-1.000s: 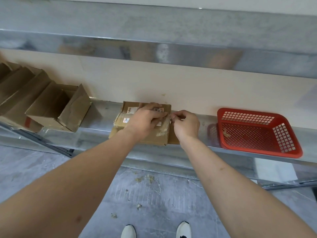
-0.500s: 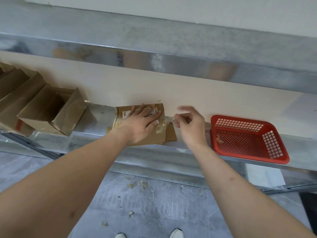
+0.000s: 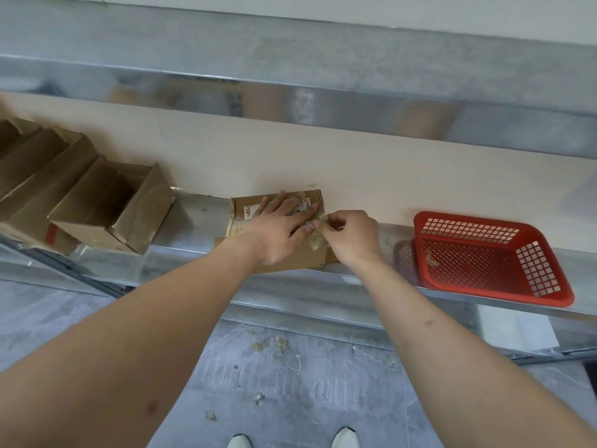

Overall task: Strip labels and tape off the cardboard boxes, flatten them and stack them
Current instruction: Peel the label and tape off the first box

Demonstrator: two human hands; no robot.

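Head view: my left hand point(image 3: 279, 232) lies flat, fingers straight, pressing the flattened cardboard box point(image 3: 277, 227) on the metal shelf point(image 3: 371, 279) against the wall. My right hand point(image 3: 350, 236) pinches a clear tape strip point(image 3: 318, 226) at the box's right edge. Open boxes point(image 3: 106, 211) sit left, red basket point(image 3: 487, 257) right.

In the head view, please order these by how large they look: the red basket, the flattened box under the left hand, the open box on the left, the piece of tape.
1. red basket
2. open box, looks close to the basket
3. flattened box, partly covered by the left hand
4. piece of tape, pinched by the right hand
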